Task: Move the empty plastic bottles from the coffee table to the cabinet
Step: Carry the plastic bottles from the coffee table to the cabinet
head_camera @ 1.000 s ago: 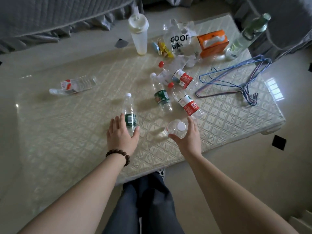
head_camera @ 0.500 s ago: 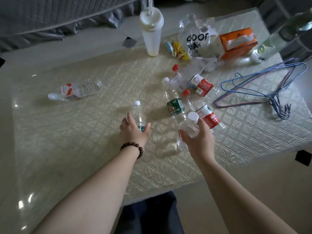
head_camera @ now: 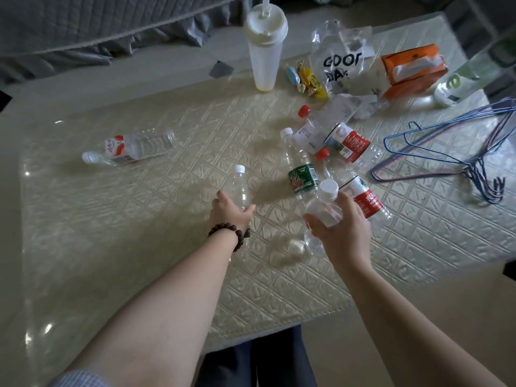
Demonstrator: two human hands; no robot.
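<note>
Left hand (head_camera: 233, 212) wrapped around green-label bottle (head_camera: 241, 188) on the tabletop (head_camera: 139, 219); right hand (head_camera: 339, 227) gripping clear unlabelled bottle (head_camera: 324, 208), lifted

Tumbler (head_camera: 265, 51), tissue box (head_camera: 413, 67), wire hangers (head_camera: 452, 152) near the far edge.

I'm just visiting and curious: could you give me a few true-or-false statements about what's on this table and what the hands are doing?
1. The right hand holds a clear bottle with a white cap. True.
2. The left hand is empty and flat on the table. False: it grips a white-capped bottle.
3. The wire hangers lie at the table's right side. True.
4. The tall lidded cup lies on its side. False: it stands upright.
5. The left wrist wears a bead bracelet. True.
</note>
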